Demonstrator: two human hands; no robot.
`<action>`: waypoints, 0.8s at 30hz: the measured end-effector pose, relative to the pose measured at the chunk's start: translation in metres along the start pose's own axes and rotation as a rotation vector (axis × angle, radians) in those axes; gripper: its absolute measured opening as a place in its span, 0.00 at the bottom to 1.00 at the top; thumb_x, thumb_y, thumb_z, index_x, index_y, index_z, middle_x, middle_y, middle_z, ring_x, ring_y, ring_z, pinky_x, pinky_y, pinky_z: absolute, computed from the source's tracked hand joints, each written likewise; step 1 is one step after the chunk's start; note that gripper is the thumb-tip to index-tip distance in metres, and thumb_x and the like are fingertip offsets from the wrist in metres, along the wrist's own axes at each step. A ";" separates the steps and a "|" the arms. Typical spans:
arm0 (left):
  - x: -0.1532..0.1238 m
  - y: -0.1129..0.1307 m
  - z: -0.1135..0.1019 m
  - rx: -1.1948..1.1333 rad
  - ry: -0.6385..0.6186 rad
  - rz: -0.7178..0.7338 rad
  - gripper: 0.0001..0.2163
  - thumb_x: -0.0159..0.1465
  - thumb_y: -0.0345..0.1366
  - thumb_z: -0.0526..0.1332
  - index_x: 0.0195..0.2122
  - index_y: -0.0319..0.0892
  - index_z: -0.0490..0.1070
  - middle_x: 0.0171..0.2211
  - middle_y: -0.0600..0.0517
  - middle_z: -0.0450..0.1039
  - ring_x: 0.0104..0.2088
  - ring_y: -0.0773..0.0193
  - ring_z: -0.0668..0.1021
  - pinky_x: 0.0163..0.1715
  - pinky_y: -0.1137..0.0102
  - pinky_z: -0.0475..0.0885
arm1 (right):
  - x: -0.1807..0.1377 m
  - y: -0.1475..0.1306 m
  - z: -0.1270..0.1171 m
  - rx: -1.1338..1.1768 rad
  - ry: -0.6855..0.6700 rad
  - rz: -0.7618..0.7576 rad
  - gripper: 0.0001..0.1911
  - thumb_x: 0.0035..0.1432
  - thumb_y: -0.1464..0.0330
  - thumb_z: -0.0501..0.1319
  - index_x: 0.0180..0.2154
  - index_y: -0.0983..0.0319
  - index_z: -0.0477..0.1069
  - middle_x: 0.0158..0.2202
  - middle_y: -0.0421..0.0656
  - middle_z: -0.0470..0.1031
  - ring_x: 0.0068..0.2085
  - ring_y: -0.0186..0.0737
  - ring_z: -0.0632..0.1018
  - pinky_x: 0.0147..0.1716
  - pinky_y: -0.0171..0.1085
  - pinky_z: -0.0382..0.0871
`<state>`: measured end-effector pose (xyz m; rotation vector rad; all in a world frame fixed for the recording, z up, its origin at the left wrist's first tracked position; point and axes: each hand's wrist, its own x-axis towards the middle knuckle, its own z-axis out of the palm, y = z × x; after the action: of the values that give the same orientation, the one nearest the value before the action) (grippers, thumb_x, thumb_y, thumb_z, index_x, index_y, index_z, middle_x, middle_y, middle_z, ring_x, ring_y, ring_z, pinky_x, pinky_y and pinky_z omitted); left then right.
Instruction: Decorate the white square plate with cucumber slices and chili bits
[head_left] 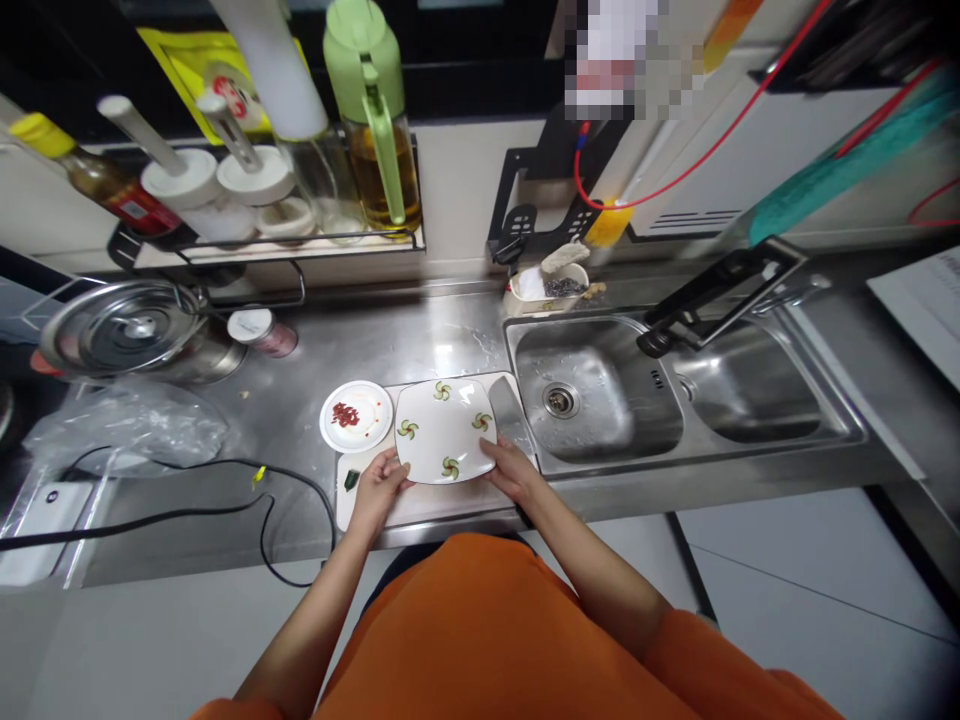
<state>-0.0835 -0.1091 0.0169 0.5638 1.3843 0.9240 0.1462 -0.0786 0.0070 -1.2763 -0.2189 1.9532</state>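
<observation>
A square white plate (445,428) with green and red swirl motifs is held level above a cutting board (442,505). My left hand (381,490) grips its lower left corner, thumb on top. On the right side, my right hand (511,468) pinches the rim the same way. Nothing lies on this plate. Just left of it sits a small white plate (357,440) with chopped red pieces (346,415). A small dark green piece (351,481) rests on the board near my left hand. Part of a knife blade (505,402) shows at the board's right.
Right of the board is a double steel sink (600,390) with a black-handled faucet (712,290). A lidded pot (139,330), a plastic bag (127,430) and a black cable (225,465) occupy the left. Above, a rack (270,250) holds condiments and an oil bottle (379,150).
</observation>
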 end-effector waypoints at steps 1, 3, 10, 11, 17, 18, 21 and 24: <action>0.000 0.000 -0.001 0.010 -0.010 0.005 0.26 0.49 0.45 0.67 0.48 0.38 0.68 0.31 0.51 0.75 0.32 0.64 0.77 0.34 0.69 0.74 | -0.001 0.000 0.000 0.001 0.006 0.000 0.23 0.41 0.65 0.69 0.41 0.57 0.66 0.36 0.41 0.77 0.35 0.42 0.78 0.34 0.42 0.74; 0.001 -0.002 -0.003 0.047 -0.013 0.030 0.25 0.53 0.48 0.64 0.47 0.38 0.69 0.33 0.49 0.76 0.33 0.64 0.77 0.35 0.67 0.74 | -0.004 -0.002 -0.002 0.004 0.014 0.002 0.22 0.40 0.65 0.69 0.40 0.58 0.66 0.36 0.42 0.77 0.35 0.42 0.78 0.34 0.42 0.74; 0.003 -0.025 -0.012 0.585 -0.048 0.385 0.15 0.60 0.46 0.57 0.39 0.40 0.74 0.35 0.48 0.76 0.33 0.64 0.77 0.35 0.69 0.73 | -0.029 -0.028 -0.033 -0.023 0.019 -0.018 0.21 0.42 0.67 0.69 0.41 0.60 0.68 0.37 0.43 0.78 0.35 0.41 0.78 0.34 0.40 0.75; 0.004 -0.029 -0.014 0.660 -0.064 0.451 0.14 0.60 0.44 0.57 0.38 0.41 0.74 0.35 0.48 0.76 0.33 0.64 0.77 0.34 0.70 0.72 | -0.036 -0.034 -0.042 -0.046 0.028 -0.019 0.20 0.43 0.67 0.68 0.41 0.60 0.69 0.37 0.43 0.78 0.34 0.40 0.78 0.33 0.39 0.75; 0.010 -0.042 -0.023 0.794 -0.081 0.630 0.11 0.63 0.40 0.54 0.36 0.43 0.74 0.34 0.50 0.76 0.32 0.66 0.76 0.32 0.72 0.71 | -0.092 -0.072 -0.114 -0.151 0.133 -0.006 0.20 0.45 0.70 0.67 0.43 0.61 0.71 0.43 0.50 0.77 0.38 0.44 0.79 0.38 0.43 0.74; 0.011 -0.043 -0.024 0.813 -0.087 0.659 0.11 0.63 0.40 0.54 0.36 0.43 0.73 0.34 0.49 0.75 0.33 0.66 0.76 0.32 0.72 0.71 | -0.104 -0.076 -0.128 -0.169 0.153 0.006 0.20 0.45 0.70 0.66 0.43 0.61 0.72 0.44 0.51 0.76 0.39 0.45 0.79 0.39 0.44 0.74; 0.011 -0.045 -0.026 0.865 -0.095 0.731 0.10 0.62 0.39 0.54 0.36 0.43 0.73 0.34 0.49 0.75 0.32 0.66 0.75 0.32 0.72 0.70 | -0.146 -0.078 -0.176 -0.201 0.224 0.040 0.14 0.45 0.70 0.64 0.38 0.61 0.75 0.44 0.55 0.76 0.38 0.46 0.79 0.41 0.43 0.72; 0.011 -0.047 -0.027 0.885 -0.089 0.759 0.09 0.62 0.39 0.55 0.37 0.42 0.73 0.33 0.49 0.75 0.31 0.66 0.75 0.31 0.72 0.70 | -0.193 -0.068 -0.220 -0.216 0.329 0.104 0.09 0.43 0.69 0.65 0.31 0.59 0.76 0.41 0.58 0.77 0.36 0.47 0.79 0.40 0.42 0.70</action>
<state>-0.1000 -0.1308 -0.0312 1.8677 1.4779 0.7996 0.4026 -0.2209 0.0722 -1.7589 -0.2051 1.8063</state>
